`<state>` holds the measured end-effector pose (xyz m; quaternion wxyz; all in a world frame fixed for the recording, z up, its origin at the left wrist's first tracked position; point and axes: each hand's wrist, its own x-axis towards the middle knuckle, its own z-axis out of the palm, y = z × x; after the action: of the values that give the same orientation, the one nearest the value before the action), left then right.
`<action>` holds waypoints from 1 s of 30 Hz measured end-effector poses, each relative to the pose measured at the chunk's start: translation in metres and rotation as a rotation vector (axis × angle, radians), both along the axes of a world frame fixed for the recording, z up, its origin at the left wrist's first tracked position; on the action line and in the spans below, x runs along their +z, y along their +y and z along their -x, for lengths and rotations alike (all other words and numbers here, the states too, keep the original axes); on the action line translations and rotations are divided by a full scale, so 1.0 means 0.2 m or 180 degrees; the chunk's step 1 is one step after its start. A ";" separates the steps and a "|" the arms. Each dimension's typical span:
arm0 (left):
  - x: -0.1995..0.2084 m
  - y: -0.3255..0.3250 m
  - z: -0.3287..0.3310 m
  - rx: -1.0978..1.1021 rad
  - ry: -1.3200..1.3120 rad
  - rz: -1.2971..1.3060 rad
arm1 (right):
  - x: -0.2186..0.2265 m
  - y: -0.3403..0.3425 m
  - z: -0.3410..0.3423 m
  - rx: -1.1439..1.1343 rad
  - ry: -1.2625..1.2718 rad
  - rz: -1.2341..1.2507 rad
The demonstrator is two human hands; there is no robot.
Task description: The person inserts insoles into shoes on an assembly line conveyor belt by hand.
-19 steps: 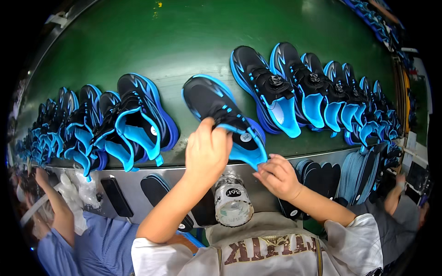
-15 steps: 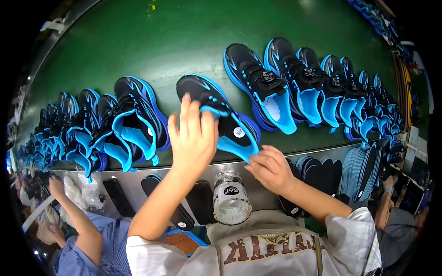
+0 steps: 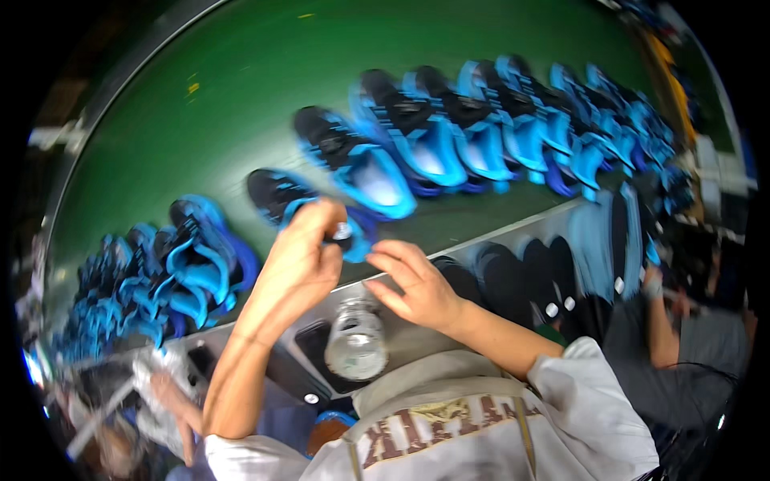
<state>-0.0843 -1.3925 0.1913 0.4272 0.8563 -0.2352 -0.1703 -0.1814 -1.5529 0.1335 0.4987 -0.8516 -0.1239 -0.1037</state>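
Note:
A black and bright-blue sneaker [image 3: 273, 192] lies on the green table in front of me, toe pointing away, blurred by motion. My left hand [image 3: 301, 252] is closed over its opening, fingers curled at the tongue. The hand hides the sneaker's middle. Inside the heel shows a dark insole with a white round mark [image 3: 342, 232]. My right hand [image 3: 417, 289] is by the heel collar, its fingers apart and nothing in them. Whether its fingertips touch the collar, I cannot tell. Just right of this sneaker lies another sneaker [image 3: 329, 140] with a pale inside.
Rows of matching sneakers stretch left [image 3: 204, 248] and right [image 3: 521, 120] on the green table [image 3: 241, 96]. Along the near metal ledge are a clear jar [image 3: 357, 345], a phone [image 3: 314, 345] and stacked dark insoles [image 3: 513, 276]. Other people's arms [image 3: 662, 329] show at both sides.
My view has swung, so the shoe rows appear shifted. My left hand has gone from spread fingers to curled over the opening. My right hand has loosened from the heel collar, fingers apart.

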 end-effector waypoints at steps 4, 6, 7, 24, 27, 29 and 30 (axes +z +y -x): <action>-0.28 -0.13 -0.11 -0.2232 0.0130 -0.2815 | 0.08 -0.45 0.29 -0.0703 0.0182 0.0809; -0.42 -0.11 -0.20 -0.2225 0.1277 -0.2599 | 0.10 -0.73 0.47 -0.1388 0.0485 0.1072; -0.49 -0.09 -0.20 -0.2091 0.1327 -0.2747 | 0.09 -0.85 0.55 -0.1766 0.0544 0.1186; -0.07 0.02 -0.18 -0.0433 0.0481 -0.2426 | -0.20 -1.55 1.14 -0.2338 0.1429 0.1797; -0.12 -0.13 -0.13 0.0306 -0.1186 -0.0666 | -0.11 -1.59 1.12 -0.3004 0.1978 0.1263; -0.22 -0.22 -0.15 0.0564 -0.0999 -0.0448 | 0.03 -1.60 1.02 -0.2964 0.1960 -0.0276; -0.28 -0.25 -0.17 0.1023 -0.1085 0.0076 | 0.11 -1.57 0.93 -0.2837 0.1932 -0.0585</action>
<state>-0.0505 -1.4424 0.1350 0.4130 0.8940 -0.1665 0.0497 -0.3680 -1.8679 0.1559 0.4922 -0.7662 0.4080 -0.0650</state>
